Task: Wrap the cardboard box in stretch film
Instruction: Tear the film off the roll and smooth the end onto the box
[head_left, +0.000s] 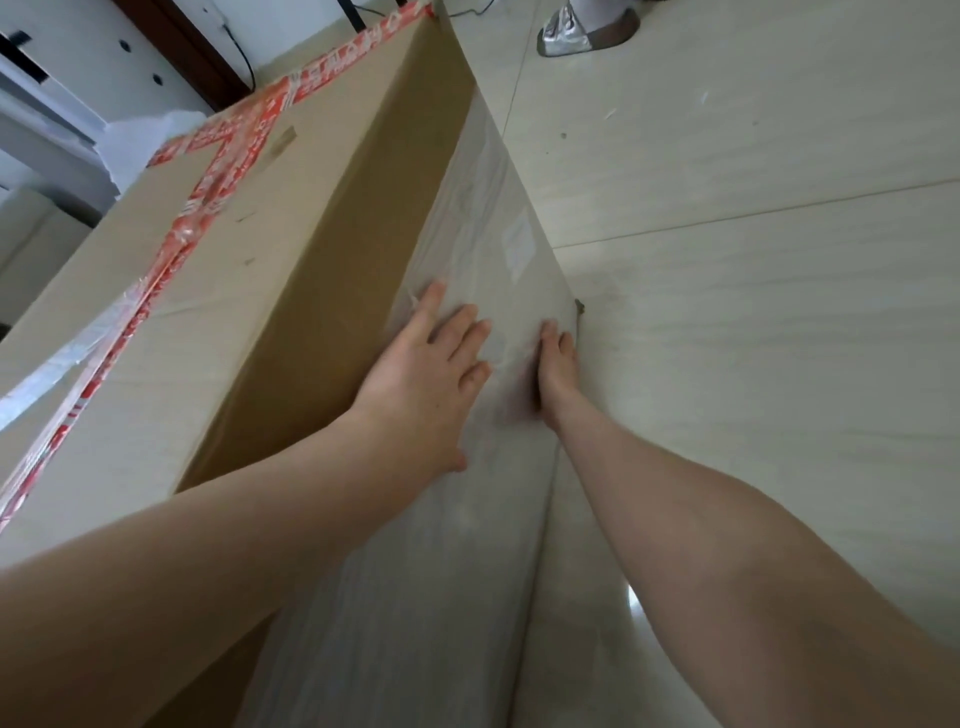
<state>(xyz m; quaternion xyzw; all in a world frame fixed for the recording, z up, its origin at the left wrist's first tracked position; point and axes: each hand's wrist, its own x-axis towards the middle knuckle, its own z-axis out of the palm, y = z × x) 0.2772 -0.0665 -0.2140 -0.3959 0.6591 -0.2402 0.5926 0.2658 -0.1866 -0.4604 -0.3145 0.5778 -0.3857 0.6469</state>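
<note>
the cardboard box (249, 322) is standing on the tiled floor (753, 312). stretch film (488, 218) is covering only its side's lower band. the upper band and the red tape (208, 187) on top are showing mostly bare, so most wrapping seems undone. the left hand (426, 374) is pressing the film flat, fingers spread. the right hand (558, 369), fingers straight, is pressing nearer the box's foot.

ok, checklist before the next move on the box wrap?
1. Left hand flat on film: ok.
2. Right hand on film by the box corner: ok.
3. Film smooth: not ok, wrinkled above the hands.
4. Side covered: not ok, upper band is bare cardboard.
5. Film roll in reach: cannot tell, not in view.
</note>
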